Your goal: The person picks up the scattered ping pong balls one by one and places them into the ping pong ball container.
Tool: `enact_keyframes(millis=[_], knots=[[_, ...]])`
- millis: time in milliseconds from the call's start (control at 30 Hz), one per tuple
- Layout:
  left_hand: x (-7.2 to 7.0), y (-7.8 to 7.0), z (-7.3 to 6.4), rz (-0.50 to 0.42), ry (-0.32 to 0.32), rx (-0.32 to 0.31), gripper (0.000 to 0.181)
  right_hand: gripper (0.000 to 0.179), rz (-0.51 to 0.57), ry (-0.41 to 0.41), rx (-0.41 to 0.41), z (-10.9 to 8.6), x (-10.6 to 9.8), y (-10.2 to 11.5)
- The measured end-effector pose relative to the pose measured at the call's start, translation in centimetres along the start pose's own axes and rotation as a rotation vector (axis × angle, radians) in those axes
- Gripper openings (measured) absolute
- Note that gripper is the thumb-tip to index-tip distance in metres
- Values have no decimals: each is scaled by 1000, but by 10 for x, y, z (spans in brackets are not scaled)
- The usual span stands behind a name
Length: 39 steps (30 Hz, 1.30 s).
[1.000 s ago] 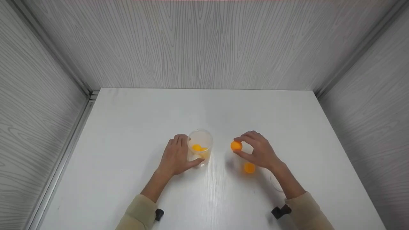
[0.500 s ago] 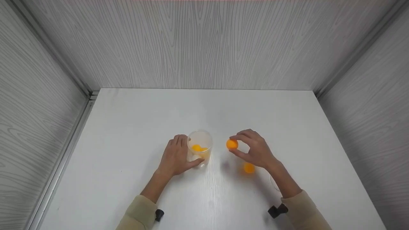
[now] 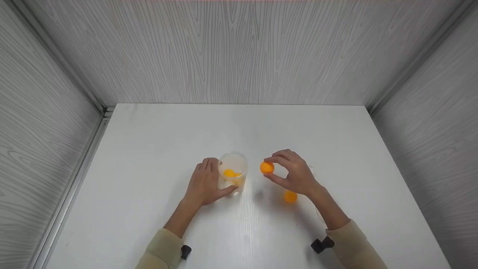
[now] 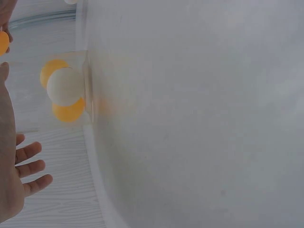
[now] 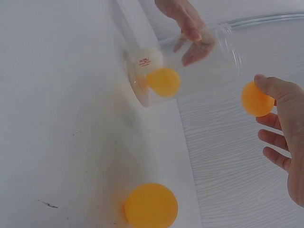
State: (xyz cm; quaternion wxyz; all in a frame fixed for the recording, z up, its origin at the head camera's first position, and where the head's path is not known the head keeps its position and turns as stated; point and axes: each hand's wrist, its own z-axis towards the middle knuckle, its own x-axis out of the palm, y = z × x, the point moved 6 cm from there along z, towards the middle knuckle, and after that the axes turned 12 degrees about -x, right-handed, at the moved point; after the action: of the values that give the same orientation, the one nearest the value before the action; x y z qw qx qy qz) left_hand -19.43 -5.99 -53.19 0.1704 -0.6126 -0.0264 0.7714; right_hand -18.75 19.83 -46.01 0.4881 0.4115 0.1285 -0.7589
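A clear plastic jar (image 3: 235,161) stands upright on the table, its mouth uncovered. Inside lie a white ping-pong ball (image 4: 65,86) with red print and orange ping-pong balls (image 3: 229,173), near the bottom. My left hand (image 3: 204,185) holds the jar from its left side, thumb across the front wall and fingers along the far side. To the right of the jar, my right hand (image 3: 295,175) pinches another orange ping-pong ball (image 3: 266,167) between thumb and forefinger, its other fingers spread behind. One more orange ball (image 3: 290,197) rests on the table beneath the right hand.
The curved edge of a clear round piece (image 3: 318,215) shows on the table beside my right forearm, mostly hidden by it. Grey wood-grain panels (image 3: 239,52) wall in the white table (image 3: 157,130) at the back and both sides.
My right hand has moved left and slightly away from me with the pinched orange ball, closer to the jar. The left hand and jar have stayed almost still.
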Motion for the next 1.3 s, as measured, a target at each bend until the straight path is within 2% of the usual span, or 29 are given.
enact_keyframes(millis=[467, 800, 1100, 1300], knots=[[1, 1, 0, 1, 37, -16, 94, 35, 18, -7, -40, 15, -1, 9], [0, 0, 0, -10, 16, -4, 93, 34, 20, 7, -60, 26, 1, 14], [-1, 0, 0, -10, 44, -22, 96, 36, 36, -21, -102, 39, 4, 19], [-1, -1, 0, -4, 32, -16, 97, 34, 33, -9, -117, 48, 9, 22]])
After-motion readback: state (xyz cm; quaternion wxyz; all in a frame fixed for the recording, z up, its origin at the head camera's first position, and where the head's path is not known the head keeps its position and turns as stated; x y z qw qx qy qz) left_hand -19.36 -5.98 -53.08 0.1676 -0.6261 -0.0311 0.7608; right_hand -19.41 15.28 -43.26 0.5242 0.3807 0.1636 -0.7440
